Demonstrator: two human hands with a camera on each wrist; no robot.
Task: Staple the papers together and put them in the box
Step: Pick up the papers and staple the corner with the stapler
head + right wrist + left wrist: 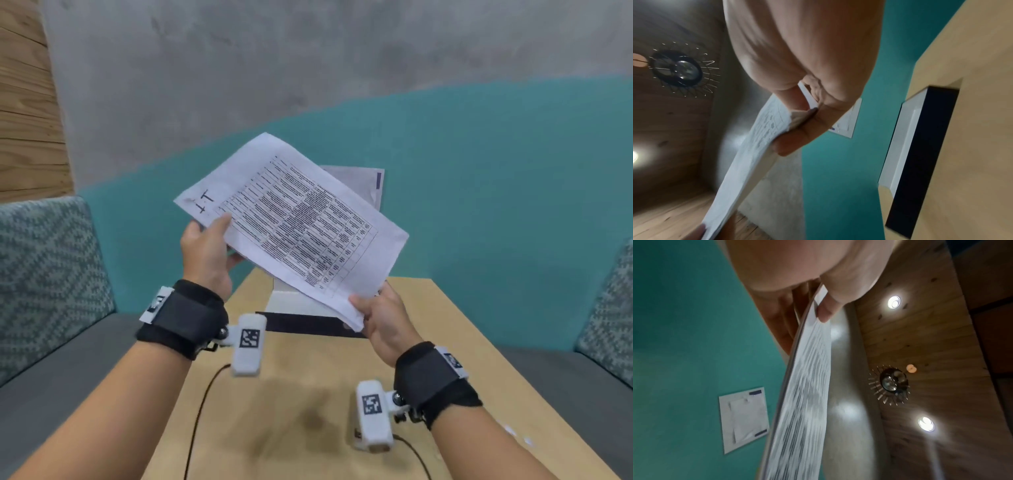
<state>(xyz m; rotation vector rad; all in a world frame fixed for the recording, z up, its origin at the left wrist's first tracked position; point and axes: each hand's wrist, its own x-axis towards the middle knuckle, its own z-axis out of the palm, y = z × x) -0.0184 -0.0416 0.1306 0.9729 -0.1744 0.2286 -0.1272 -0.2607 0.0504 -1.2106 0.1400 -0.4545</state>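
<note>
A stack of printed papers (294,222) with a table of text hangs tilted in the air above the far end of the table. My left hand (205,246) grips the stack's left edge, thumb on top (826,311) and fingers underneath. My right hand (380,315) pinches the near right corner (777,123) between thumb and fingers. Below the papers sits the box (301,320), black outside and white inside (900,146), partly hidden by the sheets. No stapler shows in any view.
The light wooden table (308,411) runs toward a teal wall. A white sheet (370,185) is taped to that wall behind the papers. Patterned cushioned seats (44,274) flank the table on both sides. Thin black cables (198,411) trail over the near tabletop.
</note>
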